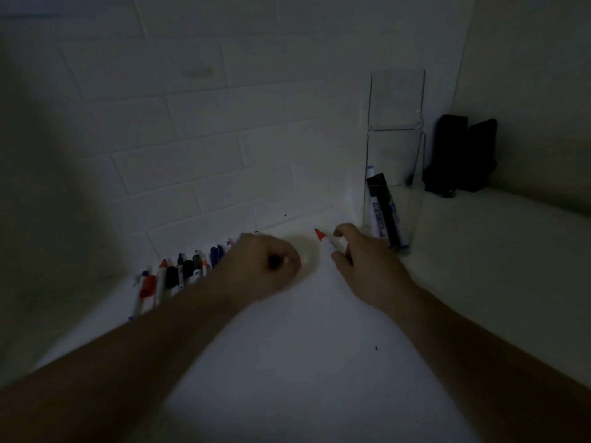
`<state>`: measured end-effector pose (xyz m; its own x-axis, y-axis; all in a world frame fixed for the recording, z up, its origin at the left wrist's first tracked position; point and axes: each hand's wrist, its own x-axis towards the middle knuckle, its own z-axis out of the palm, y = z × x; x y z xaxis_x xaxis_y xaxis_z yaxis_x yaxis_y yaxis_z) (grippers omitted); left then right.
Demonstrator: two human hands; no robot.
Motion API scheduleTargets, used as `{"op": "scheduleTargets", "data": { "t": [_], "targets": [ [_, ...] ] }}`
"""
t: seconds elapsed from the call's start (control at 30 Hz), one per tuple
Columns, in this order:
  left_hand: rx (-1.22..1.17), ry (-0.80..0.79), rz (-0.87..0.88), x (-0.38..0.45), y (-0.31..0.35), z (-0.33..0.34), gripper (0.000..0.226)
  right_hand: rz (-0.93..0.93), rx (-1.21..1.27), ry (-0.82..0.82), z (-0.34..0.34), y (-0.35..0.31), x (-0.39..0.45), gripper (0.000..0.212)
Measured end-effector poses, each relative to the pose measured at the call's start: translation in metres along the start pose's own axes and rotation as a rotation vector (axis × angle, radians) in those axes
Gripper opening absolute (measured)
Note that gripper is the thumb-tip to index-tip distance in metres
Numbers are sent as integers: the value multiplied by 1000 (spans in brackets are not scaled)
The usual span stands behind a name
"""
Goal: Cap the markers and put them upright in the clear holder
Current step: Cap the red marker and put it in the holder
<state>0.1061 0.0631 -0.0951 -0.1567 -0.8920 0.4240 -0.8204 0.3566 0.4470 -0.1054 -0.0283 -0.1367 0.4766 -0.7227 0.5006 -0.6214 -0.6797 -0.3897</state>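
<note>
A: status on hands?

B: right hand [367,263] has its fingers curled round an uncapped white-barrelled marker with a red tip [326,241]. Tip points up and away toward the tiled wall [192,129], well off upright. Left hand [262,266] is curled into a loose fist just left of it, with something small and dark at the fingers. Too blurred to say what it is, or whether it's actually gripped.

A: holder?

B: tall clear plastic holder [395,174] stands at the back right corner of the white counter [287,362], against the wall. It has stacked pockets. The lowest pocket has a black-capped white marker [383,212] in it, leaning slightly, and one more white marker behind it with only its top showing. The right hand is just beside the holder's base, not touching it.

A: rest of the markers?

B: a row of loose markers [172,279] lies along the back edge of the counter, left of the left hand. Red, black and blue ends, barrels side by side and touching. The left forearm covers the near ends of some.

A: anything else?

B: a dark black pouch-like object [460,155] sits on the ledge to the right of the holder. Dim light, detail is poor.
</note>
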Motion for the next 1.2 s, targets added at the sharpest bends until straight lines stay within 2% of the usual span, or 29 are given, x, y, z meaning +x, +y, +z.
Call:
{"op": "scheduleTargets", "data": {
  "t": [0.07, 0.1, 0.2, 0.27, 0.33, 0.53, 0.67, 0.77, 0.83, 0.9, 0.97, 1.03, 1.07, 1.2],
  "targets": [
    [25, 51, -143, 25, -4, -16, 15, -4, 39, 34, -1, 3, 1, 30],
    [106, 17, -178, 40, -8, -24, 16, -5, 55, 44, -1, 4, 1, 33],
    [441, -288, -183, 81, -31, -39, 19, -15, 76, 60, -1, 4, 2, 38],
    [521, -516, -238, 97, -45, -39, 21, -17, 89, 64, -2, 3, 2, 40],
    [532, -644, -266, 104, -49, -34, 14, -1, 110, 65, -3, 4, 3, 40],
    [506, -648, -174, 113, -49, -21, 17, 26, 117, 64, -1, 9, 5, 41],
    [499, -601, -178, 107, -56, -13, 21, -10, 65, 69, 2, 10, 6, 42],
    [522, -526, -206, 100, -55, -8, 20, 91, 128, -31, -1, 14, 7, 56],
    [399, -364, -181, 90, -43, -4, 13, 169, 220, -62, -6, 15, 8, 60],
    [141, -145, -164, 77, -25, 8, 9, 199, 306, -80, -10, 13, 9, 61],
    [20, 22, -144, 62, -10, 24, 9, 178, 366, -80, -11, 13, 9, 49],
    [59, 183, -169, 48, -9, 37, 14, 111, 317, -37, -9, 15, 8, 20],
    [97, 248, -193, 43, -12, 39, 17, 88, 247, -10, -7, 18, 7, 15],
    [165, 339, -213, 34, -25, 35, 21, 70, 42, 48, -6, 19, 7, 26]
  ]
}}
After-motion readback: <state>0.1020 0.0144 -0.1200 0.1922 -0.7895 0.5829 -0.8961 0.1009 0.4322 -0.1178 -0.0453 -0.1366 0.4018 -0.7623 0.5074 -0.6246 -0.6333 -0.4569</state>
